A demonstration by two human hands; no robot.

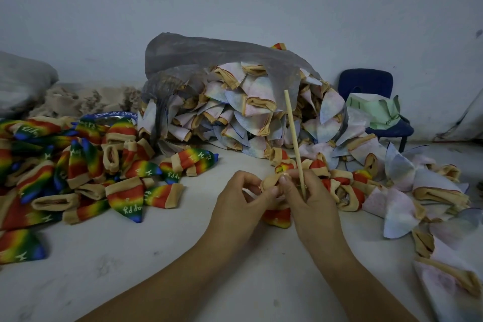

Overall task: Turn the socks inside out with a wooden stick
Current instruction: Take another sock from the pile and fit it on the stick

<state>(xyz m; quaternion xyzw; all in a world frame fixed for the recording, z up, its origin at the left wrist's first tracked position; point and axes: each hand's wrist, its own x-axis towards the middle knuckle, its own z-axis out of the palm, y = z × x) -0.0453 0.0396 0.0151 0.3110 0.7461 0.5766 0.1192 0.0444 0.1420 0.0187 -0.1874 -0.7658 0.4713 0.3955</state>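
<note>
L hand [243, 196] & R hand [311, 204] both pinch the rainbow sock [277, 217] by its tan cuff, just above the floor [183, 256], prob. to spread the opening. R fingers [283, 179] also grip the wooden stick [294, 138] upright, ready to push thru.

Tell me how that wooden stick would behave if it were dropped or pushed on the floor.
The wooden stick stands straight, gripped only at its lower end by the right hand, so probably stiff. Thin, so likely light. It looks round, so it may roll on the floor.
</note>
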